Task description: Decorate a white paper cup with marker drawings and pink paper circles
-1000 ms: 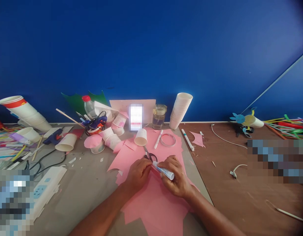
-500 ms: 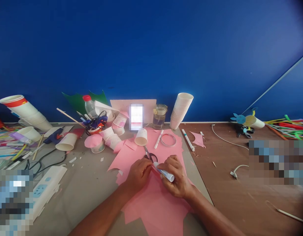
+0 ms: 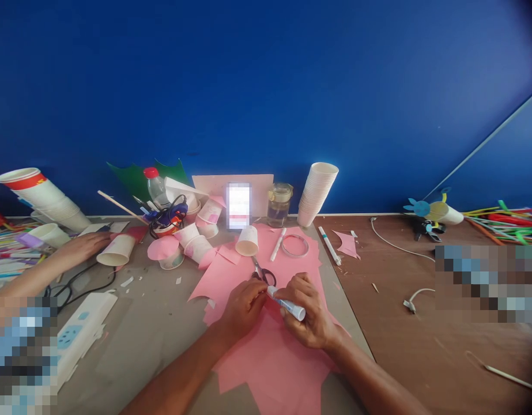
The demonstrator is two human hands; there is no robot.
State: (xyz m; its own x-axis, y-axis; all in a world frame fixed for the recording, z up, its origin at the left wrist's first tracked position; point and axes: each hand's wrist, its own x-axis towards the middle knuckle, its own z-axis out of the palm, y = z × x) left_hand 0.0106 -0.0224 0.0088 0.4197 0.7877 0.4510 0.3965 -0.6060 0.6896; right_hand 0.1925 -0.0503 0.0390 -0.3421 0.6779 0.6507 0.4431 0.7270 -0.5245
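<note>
My right hand [image 3: 308,314] is closed around a white and blue marker [image 3: 291,306], its narrow end pointing up and left. My left hand [image 3: 244,304] is closed, fingertips pinched together near the marker's narrow end; what they pinch is too small to make out. Both hands are over large pink paper [image 3: 278,369]. Just beyond them lie black-handled scissors [image 3: 266,275]. Farther back on the paper are a paper cup [image 3: 247,241] on its side, a white marker [image 3: 278,244] and a clear ring [image 3: 295,246].
Another person's arm [image 3: 53,263] reaches in from the left near a tipped cup [image 3: 116,251]. A power strip [image 3: 78,334] lies at the left. Behind stand a phone [image 3: 238,206], a glass jar [image 3: 279,204] and a tall cup stack [image 3: 317,193]. Pink-decorated cups [image 3: 199,248] sit left of centre.
Another person's arm has come in from the left, its hand now where the blue glue gun was visible. My hands have barely moved.
</note>
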